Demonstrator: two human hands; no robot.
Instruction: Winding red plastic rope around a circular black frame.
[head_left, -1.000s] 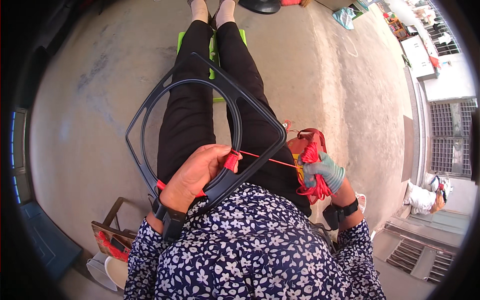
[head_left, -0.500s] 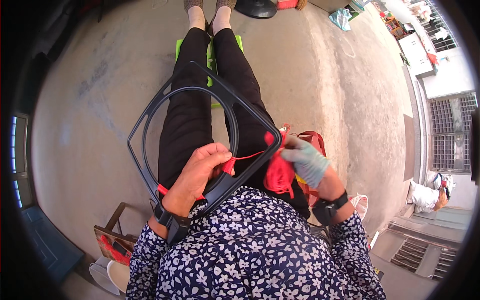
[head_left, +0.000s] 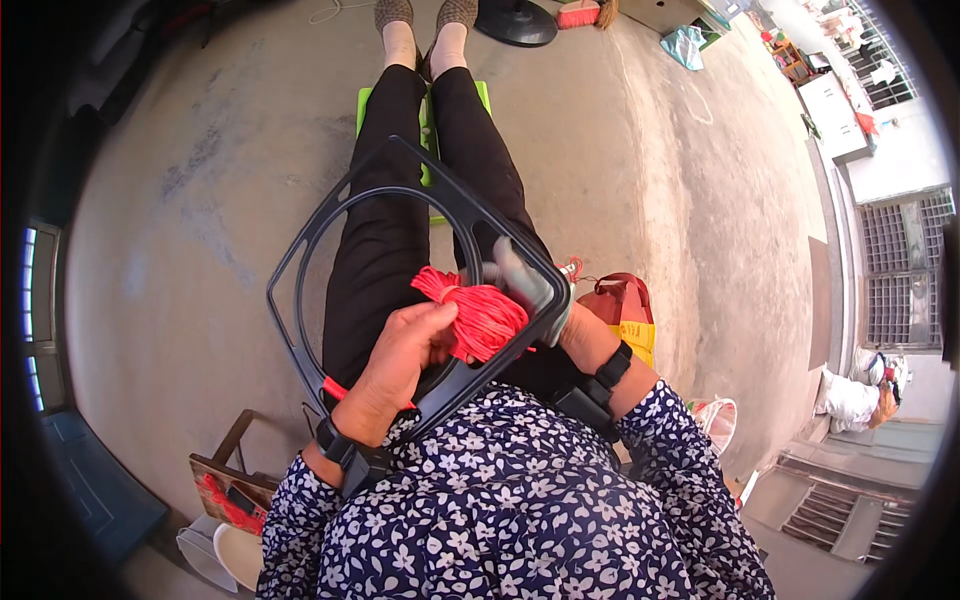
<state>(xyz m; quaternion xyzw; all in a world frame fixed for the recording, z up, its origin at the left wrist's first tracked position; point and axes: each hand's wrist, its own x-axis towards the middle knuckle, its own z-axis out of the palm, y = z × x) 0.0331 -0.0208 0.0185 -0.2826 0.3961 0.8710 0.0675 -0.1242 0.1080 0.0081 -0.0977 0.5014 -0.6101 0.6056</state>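
Observation:
A black diamond-shaped plastic frame (head_left: pixel 470 385) with a round ring inside it rests across my lap. My bare left hand (head_left: pixel 398 350) is closed at its lower right side, thumb pressed on a hank of red cord (head_left: pixel 488 322). The hank lies over the ring and is tied round near one end. Red cord wrapping (head_left: pixel 336 388) shows on the frame's lower left side. My right hand (head_left: pixel 535 290), in a pale glove, is behind the frame's right corner, partly hidden and blurred, so its fingers cannot be made out.
A red and yellow bag (head_left: pixel 632 310) stands right of my legs. My feet are stretched past a green stool (head_left: pixel 483 97). At lower left is a wooden stool (head_left: pixel 215 470) with red cord pieces on it, beside a pale basin (head_left: pixel 238 552). A broom (head_left: pixel 578 14) lies far ahead.
My right hand has moved left, behind the frame. The red hank has come from the frame's right side onto the ring, under my left thumb. The frame has shifted slightly toward me.

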